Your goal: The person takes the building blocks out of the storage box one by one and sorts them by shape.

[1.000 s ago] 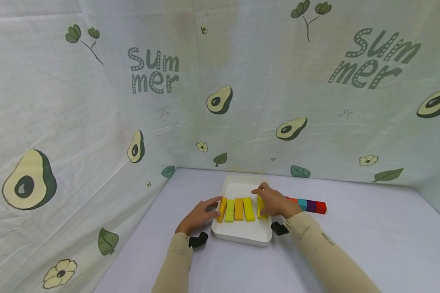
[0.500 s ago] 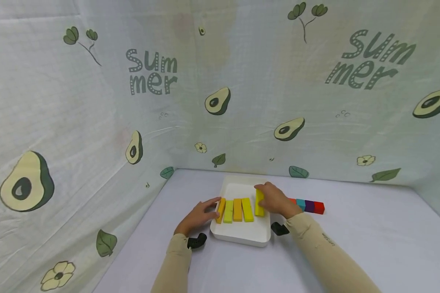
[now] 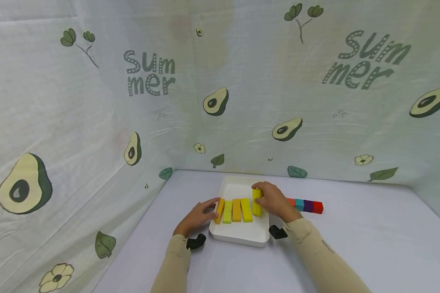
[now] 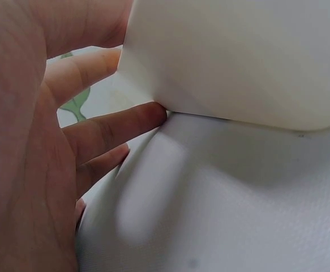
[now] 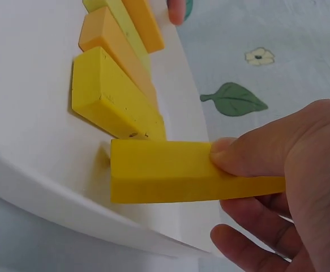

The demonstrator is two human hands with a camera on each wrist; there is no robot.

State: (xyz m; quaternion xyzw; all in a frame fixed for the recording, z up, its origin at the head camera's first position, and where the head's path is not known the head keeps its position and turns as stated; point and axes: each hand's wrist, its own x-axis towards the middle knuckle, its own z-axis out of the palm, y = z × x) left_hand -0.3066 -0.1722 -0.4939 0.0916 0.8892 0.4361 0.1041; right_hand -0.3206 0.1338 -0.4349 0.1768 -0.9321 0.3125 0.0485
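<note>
A white rectangular tray [image 3: 234,236] stands on the table with a row of wooden blocks inside. In the head view, a dark yellow block [image 3: 220,211], a lime one [image 3: 227,212], an orange one [image 3: 236,210] and a yellow one [image 3: 246,210] lie side by side. My right hand [image 3: 275,200] pinches another yellow block [image 5: 162,171] by its far end, its near end tilted over the tray floor. My left hand [image 3: 196,217] rests at the tray's left side; in the left wrist view one straight finger [image 4: 119,126] touches the outer wall's lower edge.
Right of the tray, partly behind the right hand, lies a row of coloured blocks [image 3: 308,206] in red, teal and purple. A printed cloth [image 3: 249,81] hangs behind and to the left. Black wrist devices [image 3: 196,241] sit below both hands.
My right hand has raised the yellow block from the tray floor and shifted it slightly left and away, tilting it. My left hand stays at the tray's side.
</note>
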